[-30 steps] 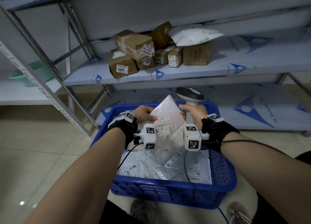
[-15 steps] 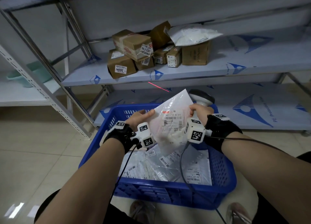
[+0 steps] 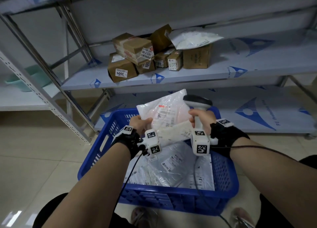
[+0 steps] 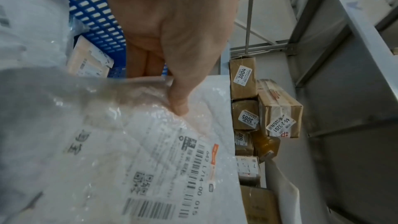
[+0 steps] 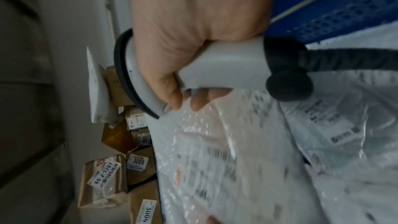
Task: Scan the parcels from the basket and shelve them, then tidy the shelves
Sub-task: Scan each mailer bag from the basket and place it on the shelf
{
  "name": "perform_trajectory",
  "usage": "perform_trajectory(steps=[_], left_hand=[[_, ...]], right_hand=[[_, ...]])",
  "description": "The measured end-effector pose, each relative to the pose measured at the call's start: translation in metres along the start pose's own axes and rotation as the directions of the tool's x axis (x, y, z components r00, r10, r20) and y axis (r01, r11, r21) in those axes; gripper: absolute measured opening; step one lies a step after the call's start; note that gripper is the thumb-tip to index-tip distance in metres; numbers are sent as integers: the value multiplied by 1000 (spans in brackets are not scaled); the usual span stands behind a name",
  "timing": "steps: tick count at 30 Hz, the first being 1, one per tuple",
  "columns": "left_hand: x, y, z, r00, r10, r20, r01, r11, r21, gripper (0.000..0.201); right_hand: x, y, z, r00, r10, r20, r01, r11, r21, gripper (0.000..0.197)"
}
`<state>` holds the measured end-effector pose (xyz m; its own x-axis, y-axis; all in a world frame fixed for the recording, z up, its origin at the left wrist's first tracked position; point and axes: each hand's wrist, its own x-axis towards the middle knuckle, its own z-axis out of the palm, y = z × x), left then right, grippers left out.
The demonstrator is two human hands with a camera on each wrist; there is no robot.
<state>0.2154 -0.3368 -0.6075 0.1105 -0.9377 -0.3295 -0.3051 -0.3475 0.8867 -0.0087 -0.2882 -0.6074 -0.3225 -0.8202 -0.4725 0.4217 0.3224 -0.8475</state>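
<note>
Over the blue basket (image 3: 96, 152), at six o'clock from the shelf boxes, two hands hold up one white bag (image 3: 164, 114). I stand close and look from left to right.

At nine o'clock of the bag is the left hand (image 3: 139, 125). Its thumb (image 4: 178, 106) is bent down on top of the bag and the fingers go under it, so it pinches the left edge. In the middle is the bag itself, lifted clear of the other bags (image 3: 171, 169) that lie flat in the basket. At three o'clock is the right hand (image 3: 199, 118). It is curled tight round the grey scanner (image 3: 197, 102), and its fingertips (image 5: 198, 103) touch the bag's right edge too.

I think the step now is scanning this bag, or just ending that. To do it well, pull the bag flat so the label does not wrinkle, tip the shine away, and point the scanner head at the bar lines. Right now the head points away toward the shelf, so it would need turning back. Then the bag can go up by the boxes (image 3: 137, 56) at twelve o'clock.

The bag is soft, crinkly and shiny, see-through plastic over white. Its label (image 4: 172, 168) faces up, with black bar lines, a square code and a small red mark. It looks light and floppy, and slippery too.
</note>
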Motion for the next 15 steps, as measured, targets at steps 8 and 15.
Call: perform_trajectory(steps=[8, 15], left_hand=[[8, -4, -9, 990, 2, -140, -5, 1000, -23, 23], [4, 2, -4, 992, -38, -121, 27, 996, -90, 31]], right_hand=[[-12, 16, 15, 969, 64, 239, -9, 975, -224, 7], [-18, 21, 28, 970, 79, 230, -14, 963, -269, 16]])
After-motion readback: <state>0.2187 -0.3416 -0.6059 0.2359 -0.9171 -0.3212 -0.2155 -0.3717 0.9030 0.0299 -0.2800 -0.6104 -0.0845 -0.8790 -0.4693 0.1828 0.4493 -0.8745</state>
